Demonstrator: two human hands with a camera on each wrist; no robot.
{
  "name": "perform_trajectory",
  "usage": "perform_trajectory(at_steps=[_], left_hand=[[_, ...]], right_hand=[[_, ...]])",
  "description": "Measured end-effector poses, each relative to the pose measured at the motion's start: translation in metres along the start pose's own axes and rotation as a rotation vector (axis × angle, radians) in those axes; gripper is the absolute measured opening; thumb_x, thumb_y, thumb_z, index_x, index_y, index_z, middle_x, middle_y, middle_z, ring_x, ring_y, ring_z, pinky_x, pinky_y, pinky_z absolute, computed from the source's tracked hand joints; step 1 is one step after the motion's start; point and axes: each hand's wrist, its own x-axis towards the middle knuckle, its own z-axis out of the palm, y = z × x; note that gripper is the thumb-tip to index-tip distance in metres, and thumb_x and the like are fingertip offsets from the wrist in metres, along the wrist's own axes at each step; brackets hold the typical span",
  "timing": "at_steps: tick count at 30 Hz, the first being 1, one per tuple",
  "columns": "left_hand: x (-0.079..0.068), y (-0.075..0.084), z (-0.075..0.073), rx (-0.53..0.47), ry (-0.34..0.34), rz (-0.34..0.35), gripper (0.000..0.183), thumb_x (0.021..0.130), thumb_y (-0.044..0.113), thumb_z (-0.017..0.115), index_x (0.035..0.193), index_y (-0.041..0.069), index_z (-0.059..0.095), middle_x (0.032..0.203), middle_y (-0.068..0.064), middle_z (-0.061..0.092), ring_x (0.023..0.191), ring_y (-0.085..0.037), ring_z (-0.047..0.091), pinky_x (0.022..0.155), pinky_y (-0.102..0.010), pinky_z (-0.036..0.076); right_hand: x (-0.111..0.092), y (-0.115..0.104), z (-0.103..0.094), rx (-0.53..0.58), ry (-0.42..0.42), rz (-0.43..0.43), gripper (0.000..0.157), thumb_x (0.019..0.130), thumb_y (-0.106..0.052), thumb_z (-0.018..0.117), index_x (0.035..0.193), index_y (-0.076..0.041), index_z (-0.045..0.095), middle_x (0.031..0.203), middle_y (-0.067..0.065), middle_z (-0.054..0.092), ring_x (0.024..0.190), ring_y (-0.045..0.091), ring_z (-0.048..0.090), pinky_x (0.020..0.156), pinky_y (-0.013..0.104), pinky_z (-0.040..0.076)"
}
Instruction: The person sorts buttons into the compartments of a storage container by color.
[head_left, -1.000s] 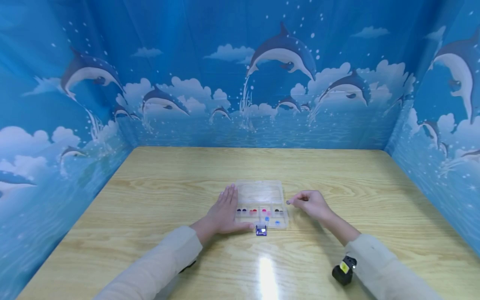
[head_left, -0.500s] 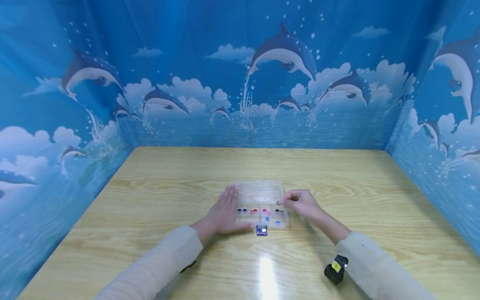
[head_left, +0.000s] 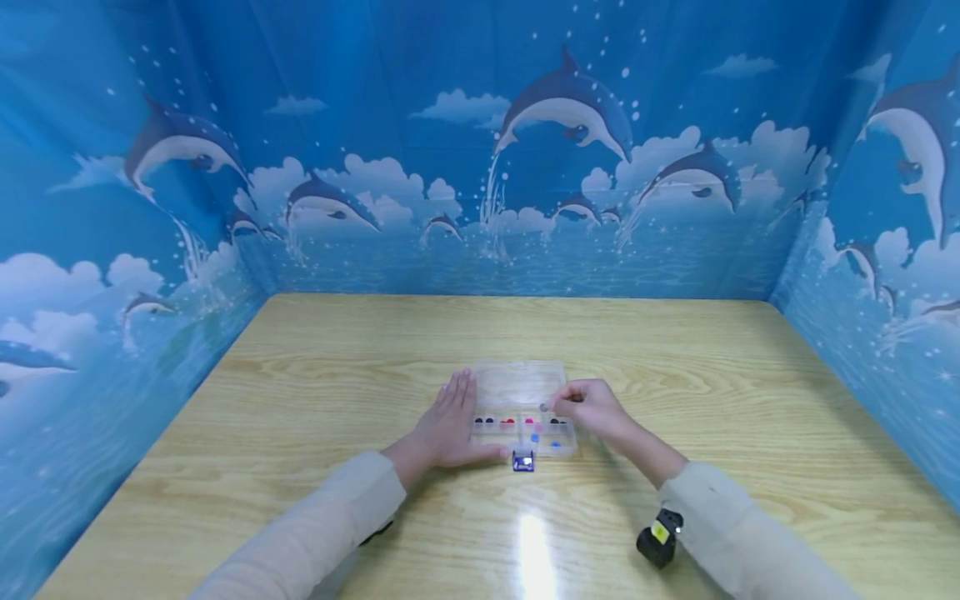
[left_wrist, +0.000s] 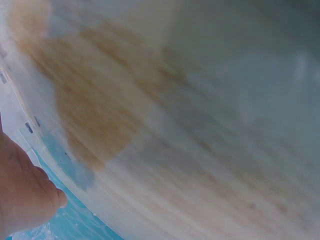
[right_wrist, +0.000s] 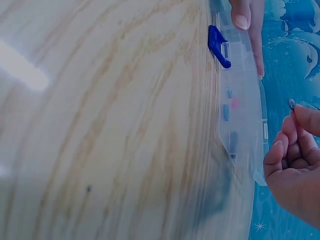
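A clear plastic compartment box (head_left: 516, 440) lies on the table with its lid (head_left: 519, 382) folded back. Small coloured pieces sit in its compartments: dark, red, pink (head_left: 529, 422) and blue (head_left: 555, 444). My left hand (head_left: 450, 423) rests flat along the box's left side, fingers straight, thumb at the front edge. Between thumb and index finger, my right hand (head_left: 592, 407) pinches a small dark shiny bead (right_wrist: 292, 104) above the right part of the box. The other fingers of that hand are curled in, as the right wrist view shows.
A blue latch (head_left: 522, 461) sticks out from the box's front edge, near my left thumb. The wooden table (head_left: 360, 350) runs back to a dolphin-print curtain (head_left: 480, 233). The left wrist view mostly shows blurred tabletop.
My right hand has moved left from beside the box to over its right half, carrying the bead. My left hand and the box have stayed put.
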Motion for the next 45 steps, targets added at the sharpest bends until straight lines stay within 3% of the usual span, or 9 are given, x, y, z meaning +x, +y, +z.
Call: perform_trajectory(at_steps=[5, 20, 27, 36, 45], left_hand=[[0.0, 0.0, 0.0, 0.001, -0.001, -0.003, 0.114, 0.078, 0.074, 0.046, 0.147, -0.005, 0.002, 0.154, -0.021, -0.005, 0.144, -0.035, -0.002, 0.119, -0.043, 0.009], [0.0, 0.0, 0.001, 0.002, -0.005, -0.007, 0.115, 0.077, 0.075, 0.047, 0.147, -0.005, 0.002, 0.154, -0.022, -0.005, 0.143, -0.035, -0.003, 0.119, -0.042, 0.008], [0.0, 0.0, 0.001, -0.003, 0.002, 0.0, 0.115, 0.078, 0.074, 0.048, 0.146, -0.006, 0.002, 0.154, -0.023, -0.005, 0.143, -0.036, -0.002, 0.119, -0.043, 0.008], [0.001, 0.0, 0.001, -0.001, 0.009, 0.006, 0.115, 0.078, 0.074, 0.048, 0.146, -0.006, 0.002, 0.154, -0.023, -0.005, 0.143, -0.037, -0.002, 0.119, -0.043, 0.009], [0.001, 0.0, 0.001, -0.001, 0.012, 0.008, 0.115, 0.078, 0.073, 0.049, 0.146, -0.007, 0.002, 0.153, -0.024, -0.005, 0.143, -0.037, -0.001, 0.119, -0.043, 0.009]], right_hand=[[0.001, -0.003, 0.005, 0.01, -0.005, 0.011, 0.011, 0.083, -0.004, 0.059, 0.088, 0.002, 0.066, 0.09, 0.014, 0.067, 0.075, 0.018, 0.056, 0.068, 0.025, 0.048], [0.004, -0.008, 0.023, 0.011, -0.045, -0.029, 0.01, 0.083, -0.003, 0.059, 0.086, 0.004, 0.066, 0.084, 0.013, 0.066, 0.07, 0.016, 0.054, 0.059, 0.02, 0.045], [0.006, -0.01, 0.031, -0.019, -0.049, -0.092, 0.011, 0.082, -0.003, 0.061, 0.082, 0.006, 0.066, 0.082, 0.013, 0.068, 0.069, 0.015, 0.057, 0.061, 0.022, 0.048], [0.009, -0.013, 0.037, -0.029, -0.087, -0.103, 0.012, 0.082, -0.005, 0.06, 0.082, 0.004, 0.068, 0.079, 0.017, 0.066, 0.061, 0.01, 0.048, 0.052, 0.016, 0.042], [0.011, -0.015, 0.041, -0.054, -0.097, -0.135, 0.012, 0.082, -0.006, 0.06, 0.081, 0.003, 0.069, 0.078, 0.011, 0.07, 0.062, 0.008, 0.051, 0.053, 0.016, 0.041]])
